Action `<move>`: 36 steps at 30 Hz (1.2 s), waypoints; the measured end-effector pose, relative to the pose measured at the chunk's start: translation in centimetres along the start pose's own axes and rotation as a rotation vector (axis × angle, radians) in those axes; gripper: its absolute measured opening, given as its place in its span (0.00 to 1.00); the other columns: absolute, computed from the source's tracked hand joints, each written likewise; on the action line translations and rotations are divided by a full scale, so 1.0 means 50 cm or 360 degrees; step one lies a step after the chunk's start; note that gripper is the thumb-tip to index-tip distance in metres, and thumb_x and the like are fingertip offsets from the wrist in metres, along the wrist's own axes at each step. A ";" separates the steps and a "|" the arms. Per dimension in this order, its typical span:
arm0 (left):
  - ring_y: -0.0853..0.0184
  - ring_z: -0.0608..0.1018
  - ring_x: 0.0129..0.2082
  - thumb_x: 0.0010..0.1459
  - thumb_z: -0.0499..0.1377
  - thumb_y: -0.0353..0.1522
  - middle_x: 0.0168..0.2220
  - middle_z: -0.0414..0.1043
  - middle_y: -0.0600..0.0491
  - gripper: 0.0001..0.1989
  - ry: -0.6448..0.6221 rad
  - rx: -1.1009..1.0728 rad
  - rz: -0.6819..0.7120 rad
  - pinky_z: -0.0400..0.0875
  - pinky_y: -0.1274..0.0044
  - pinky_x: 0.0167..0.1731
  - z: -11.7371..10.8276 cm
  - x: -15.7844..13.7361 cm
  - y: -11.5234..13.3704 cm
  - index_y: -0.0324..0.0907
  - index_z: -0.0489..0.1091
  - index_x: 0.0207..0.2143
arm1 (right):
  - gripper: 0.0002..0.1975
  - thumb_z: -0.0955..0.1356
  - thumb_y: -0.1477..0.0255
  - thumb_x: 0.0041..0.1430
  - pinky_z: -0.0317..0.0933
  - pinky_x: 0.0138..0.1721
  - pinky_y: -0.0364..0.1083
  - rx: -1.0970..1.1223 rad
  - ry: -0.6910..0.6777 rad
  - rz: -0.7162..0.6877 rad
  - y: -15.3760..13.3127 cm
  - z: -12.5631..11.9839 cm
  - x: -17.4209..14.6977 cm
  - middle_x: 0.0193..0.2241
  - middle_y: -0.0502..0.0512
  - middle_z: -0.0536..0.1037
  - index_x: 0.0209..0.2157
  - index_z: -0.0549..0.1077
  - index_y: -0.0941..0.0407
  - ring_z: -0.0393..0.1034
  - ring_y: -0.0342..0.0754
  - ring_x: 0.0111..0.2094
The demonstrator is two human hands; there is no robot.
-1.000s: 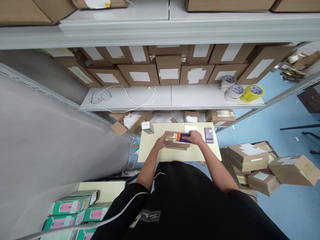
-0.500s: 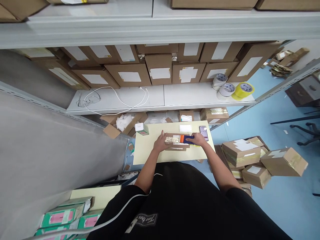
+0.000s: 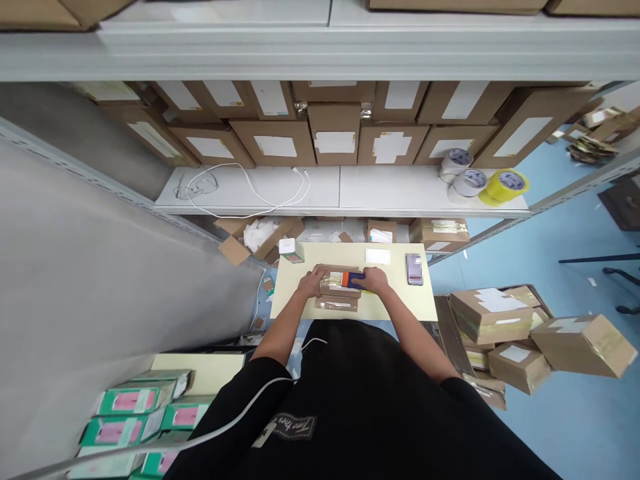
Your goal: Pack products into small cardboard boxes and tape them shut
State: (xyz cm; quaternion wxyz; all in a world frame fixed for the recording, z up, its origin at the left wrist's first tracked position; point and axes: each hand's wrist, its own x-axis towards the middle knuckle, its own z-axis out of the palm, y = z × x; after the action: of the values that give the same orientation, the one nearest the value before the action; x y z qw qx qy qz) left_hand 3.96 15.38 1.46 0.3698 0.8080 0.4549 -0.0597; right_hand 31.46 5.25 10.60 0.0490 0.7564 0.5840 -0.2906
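A small cardboard box (image 3: 330, 272) with shiny tape along its top lies on the cream tabletop (image 3: 400, 303). My left hand (image 3: 311, 281) grips its left end, thumb and fingers against the cardboard. Closed around a blue and orange tape dispenser (image 3: 353, 280) is my right hand (image 3: 374, 280); the dispenser's orange end rests over the middle of the box. A taped flap (image 3: 337, 304) shows along the near side. To the right lies a phone (image 3: 414, 269), and a white card (image 3: 377, 256) sits behind the box.
At the table's back left corner stands a small white and green box (image 3: 291, 251). The shelf ahead bears labelled cartons (image 3: 276, 145), a white cable (image 3: 245, 175) and tape rolls (image 3: 504, 187). Cartons (image 3: 493, 313) are piled on the floor at right; green boxes (image 3: 133, 400) are stacked at lower left.
My right hand and the tape dispenser have moved left along the box, away from the phone. The camera view has shifted slightly. My left hand keeps its hold.
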 end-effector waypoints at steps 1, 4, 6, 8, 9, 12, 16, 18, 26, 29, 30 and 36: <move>0.39 0.65 0.68 0.34 0.78 0.31 0.78 0.33 0.47 0.68 -0.0016 -0.0042 -0.0002 0.69 0.59 0.62 0.002 -0.009 -0.010 0.58 0.49 0.74 | 0.31 0.69 0.43 0.61 0.64 0.39 0.45 -0.0036 -0.0025 -0.0017 -0.013 0.009 0.007 0.43 0.65 0.84 0.44 0.80 0.58 0.79 0.56 0.44; 0.39 0.61 0.71 0.34 0.80 0.35 0.78 0.20 0.45 0.73 0.0007 -0.0306 0.0036 0.70 0.60 0.61 0.021 -0.027 -0.022 0.57 0.40 0.76 | 0.33 0.69 0.43 0.62 0.66 0.42 0.45 -0.0121 -0.0047 -0.0024 -0.023 0.024 0.022 0.45 0.67 0.84 0.47 0.80 0.59 0.79 0.57 0.47; 0.41 0.52 0.75 0.37 0.80 0.42 0.78 0.19 0.42 0.76 0.0147 -0.0552 -0.0024 0.65 0.60 0.65 0.042 -0.031 -0.024 0.52 0.32 0.77 | 0.33 0.68 0.42 0.62 0.66 0.43 0.45 -0.0136 -0.0042 -0.0019 -0.015 0.027 0.026 0.46 0.67 0.83 0.48 0.80 0.59 0.79 0.57 0.48; 0.47 0.46 0.77 0.48 0.74 0.50 0.78 0.27 0.40 0.71 0.0315 -0.0757 -0.0218 0.58 0.62 0.69 0.066 -0.029 -0.024 0.47 0.28 0.77 | 0.34 0.68 0.42 0.62 0.66 0.43 0.45 -0.0131 -0.0051 -0.0017 -0.009 0.027 0.024 0.46 0.67 0.83 0.47 0.80 0.59 0.79 0.57 0.48; 0.50 0.48 0.77 0.56 0.68 0.53 0.78 0.34 0.39 0.63 0.0369 -0.0835 -0.0345 0.57 0.63 0.69 0.077 -0.026 -0.023 0.45 0.30 0.77 | 0.34 0.68 0.41 0.62 0.67 0.43 0.45 -0.0128 -0.0056 -0.0013 -0.009 0.027 0.023 0.46 0.66 0.84 0.47 0.80 0.59 0.79 0.57 0.48; 0.55 0.65 0.71 0.71 0.48 0.52 0.72 0.59 0.41 0.39 0.0461 -0.0951 -0.0616 0.63 0.65 0.66 0.101 -0.010 -0.023 0.43 0.46 0.76 | 0.34 0.69 0.41 0.60 0.67 0.41 0.45 -0.0132 -0.0071 0.0008 -0.021 0.028 0.019 0.45 0.66 0.84 0.47 0.80 0.59 0.79 0.57 0.46; 0.57 0.73 0.65 0.73 0.44 0.49 0.64 0.72 0.46 0.31 0.0533 -0.0914 -0.0663 0.66 0.65 0.63 0.112 0.007 -0.022 0.45 0.57 0.71 | 0.33 0.71 0.42 0.57 0.66 0.39 0.46 -0.0092 -0.0107 0.0009 -0.016 0.025 0.009 0.43 0.66 0.84 0.46 0.81 0.57 0.80 0.57 0.43; 0.57 0.73 0.64 0.73 0.43 0.48 0.63 0.74 0.46 0.31 0.0530 -0.0875 -0.0678 0.67 0.64 0.63 0.114 0.008 -0.019 0.45 0.56 0.72 | 0.32 0.71 0.42 0.57 0.66 0.38 0.46 -0.0081 -0.0089 0.0058 0.014 0.019 -0.005 0.43 0.66 0.84 0.46 0.81 0.57 0.80 0.57 0.43; 0.54 0.77 0.60 0.73 0.40 0.50 0.59 0.76 0.42 0.34 0.0539 -0.0795 -0.0657 0.69 0.64 0.60 0.120 0.010 0.000 0.42 0.54 0.73 | 0.32 0.69 0.43 0.62 0.65 0.40 0.47 -0.0162 0.0053 0.0253 0.116 0.005 -0.075 0.43 0.68 0.83 0.45 0.81 0.59 0.79 0.59 0.45; 0.55 0.78 0.59 0.72 0.40 0.52 0.59 0.76 0.43 0.36 0.0537 -0.0816 -0.0665 0.70 0.65 0.59 0.120 0.013 -0.001 0.42 0.54 0.73 | 0.30 0.69 0.45 0.63 0.64 0.39 0.46 -0.0136 0.0058 0.0281 0.104 0.007 -0.070 0.43 0.67 0.83 0.45 0.80 0.58 0.79 0.58 0.46; 0.55 0.78 0.59 0.72 0.40 0.52 0.59 0.77 0.43 0.36 0.0537 -0.0818 -0.0669 0.70 0.65 0.59 0.120 0.013 -0.002 0.42 0.54 0.73 | 0.29 0.69 0.46 0.63 0.64 0.39 0.46 -0.0119 0.0059 0.0304 0.101 0.009 -0.067 0.44 0.67 0.83 0.45 0.80 0.58 0.79 0.58 0.46; 0.55 0.78 0.58 0.72 0.41 0.53 0.58 0.77 0.44 0.35 0.0581 -0.0784 -0.0633 0.70 0.65 0.59 0.123 0.013 -0.004 0.44 0.57 0.71 | 0.27 0.69 0.46 0.64 0.62 0.36 0.45 -0.0043 0.0059 0.0336 0.110 0.023 -0.057 0.43 0.65 0.84 0.44 0.80 0.57 0.79 0.57 0.45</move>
State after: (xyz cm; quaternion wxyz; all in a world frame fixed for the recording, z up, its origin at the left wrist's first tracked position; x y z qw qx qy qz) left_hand 5.67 11.89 -3.37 0.4472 0.5877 0.6623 0.1263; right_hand 35.61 0.60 9.63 0.0788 0.8182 0.5056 -0.2620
